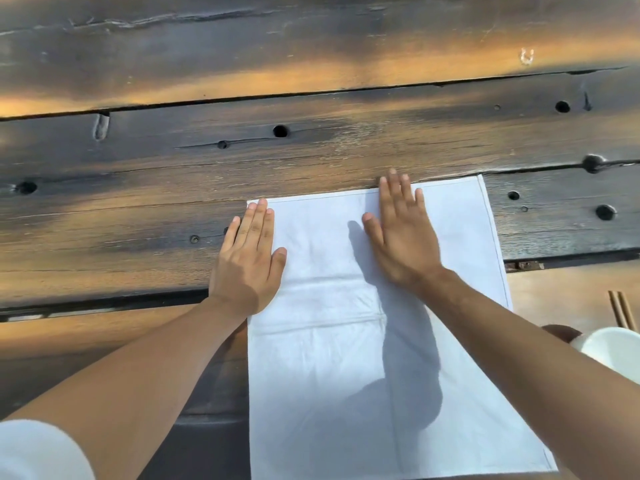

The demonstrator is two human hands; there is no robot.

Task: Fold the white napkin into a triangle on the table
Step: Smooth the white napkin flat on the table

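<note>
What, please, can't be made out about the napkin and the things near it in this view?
- Napkin: its near edge is cut off by the bottom of the head view, so its full shape is unknown.
- Cloth under the left hand and right hand: hidden by the flat palms.
- White bowl and chopsticks: cut by the right edge and forearm.

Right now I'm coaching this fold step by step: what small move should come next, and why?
Probably pinch the far left corner under the left hand and start drawing it diagonally across. The white napkin lies spread flat and unfolded on the wooden table, both the left and right hand only pressing it flat.
</note>
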